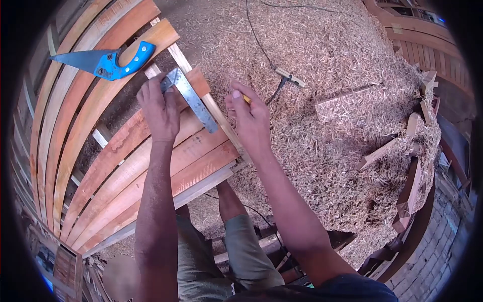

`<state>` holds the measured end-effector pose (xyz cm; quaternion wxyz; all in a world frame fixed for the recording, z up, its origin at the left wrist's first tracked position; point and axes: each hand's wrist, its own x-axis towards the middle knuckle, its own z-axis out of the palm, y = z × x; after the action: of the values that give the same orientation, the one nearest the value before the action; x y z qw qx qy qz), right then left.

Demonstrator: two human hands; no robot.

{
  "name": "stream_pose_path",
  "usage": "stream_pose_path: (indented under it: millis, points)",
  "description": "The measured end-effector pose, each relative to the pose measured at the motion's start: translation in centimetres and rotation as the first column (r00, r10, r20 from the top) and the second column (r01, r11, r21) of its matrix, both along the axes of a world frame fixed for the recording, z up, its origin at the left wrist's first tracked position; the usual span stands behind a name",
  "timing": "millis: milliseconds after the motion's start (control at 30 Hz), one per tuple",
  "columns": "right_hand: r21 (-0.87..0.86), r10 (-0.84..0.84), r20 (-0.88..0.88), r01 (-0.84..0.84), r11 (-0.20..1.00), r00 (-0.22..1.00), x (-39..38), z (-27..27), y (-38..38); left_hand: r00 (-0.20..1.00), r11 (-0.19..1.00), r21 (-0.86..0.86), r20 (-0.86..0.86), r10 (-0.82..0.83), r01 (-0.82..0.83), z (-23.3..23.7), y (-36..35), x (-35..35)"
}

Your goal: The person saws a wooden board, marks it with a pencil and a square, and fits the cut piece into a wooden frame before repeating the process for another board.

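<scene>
My left hand [160, 108] is closed around the stock of a metal try square [193, 103], at the end of the wooden boards [193, 161]. The square's blade slants down to the right across the boards, over a short reddish board end [197, 82]. To the right, just past the board ends, my right hand [250, 118] is closed on a thin yellow pencil [246, 98], mostly hidden by the fingers. A handsaw [108, 63] with a blue handle lies flat on the boards beyond my left hand, its blade pointing left.
Wood shavings [322, 151] cover the floor on the right. A socket block [290, 78] with a black cable [257, 40] lies there, near a shavings-covered wood offcut [347, 103]. Wooden framework [422, 30] stands at the upper right; brickwork [427, 251] shows at the lower right.
</scene>
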<state>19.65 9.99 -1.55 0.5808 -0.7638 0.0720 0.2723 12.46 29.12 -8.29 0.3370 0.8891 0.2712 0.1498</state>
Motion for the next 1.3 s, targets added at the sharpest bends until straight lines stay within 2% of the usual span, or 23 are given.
stream_pose_path:
  millis: [133,267,467,567,667,767,867,1000,1167,1200,1267,1300]
  points:
    - [-0.004,-0.039,-0.082,0.039,0.999,0.996,-0.5,-0.1,-2.3,1.000,1.000,0.012,0.011,-0.017,0.017,-0.7,1.3,0.0]
    - [0.068,-0.064,-0.127,0.073,0.995,0.990,-0.9,-0.2,-3.6,1.000,0.999,0.050,0.012,-0.012,0.011,-0.8,0.9,0.2]
    - [0.025,-0.038,-0.061,0.039,0.999,0.997,-1.3,0.5,-2.4,0.999,0.986,0.170,-0.032,0.003,0.003,-1.5,0.6,0.2]
    - [-0.030,0.032,-0.044,-0.033,0.999,0.999,-0.9,1.2,-1.1,1.000,0.987,0.160,-0.029,-0.001,0.005,-1.3,0.5,0.3]
    - [0.016,0.051,0.024,-0.051,0.999,0.998,-0.6,1.8,0.4,1.000,0.989,0.147,-0.023,-0.003,0.006,-1.2,0.5,0.3]
    - [0.004,0.161,0.108,-0.163,0.987,0.981,-0.1,1.8,1.3,1.000,0.986,0.168,-0.023,0.001,0.003,-1.6,0.6,0.2]
    - [-0.132,0.316,0.179,-0.296,0.946,0.932,0.6,2.3,2.7,1.000,0.986,0.167,-0.011,0.001,0.001,-1.5,0.6,0.2]
    - [-0.223,0.371,0.256,-0.319,0.921,0.893,1.0,0.9,4.2,0.999,0.992,0.128,-0.037,0.008,-0.004,-1.4,0.5,0.2]
    - [-0.276,0.464,0.188,-0.407,0.871,0.866,1.7,-0.7,5.5,0.999,0.981,0.196,-0.039,0.004,0.004,-1.9,0.6,0.2]
    - [-0.310,0.508,0.175,-0.442,0.842,0.843,1.8,-1.0,5.5,0.999,0.977,0.211,-0.045,0.007,0.003,-1.8,0.6,0.3]
    - [-0.381,0.581,0.265,-0.470,0.796,0.770,1.5,-1.3,5.2,0.998,0.971,0.241,-0.059,0.016,-0.001,-1.5,0.4,0.3]
    - [-0.419,0.606,0.367,-0.456,0.785,0.706,1.4,-1.2,4.9,0.998,0.969,0.248,-0.064,0.017,-0.001,-1.6,0.4,0.2]
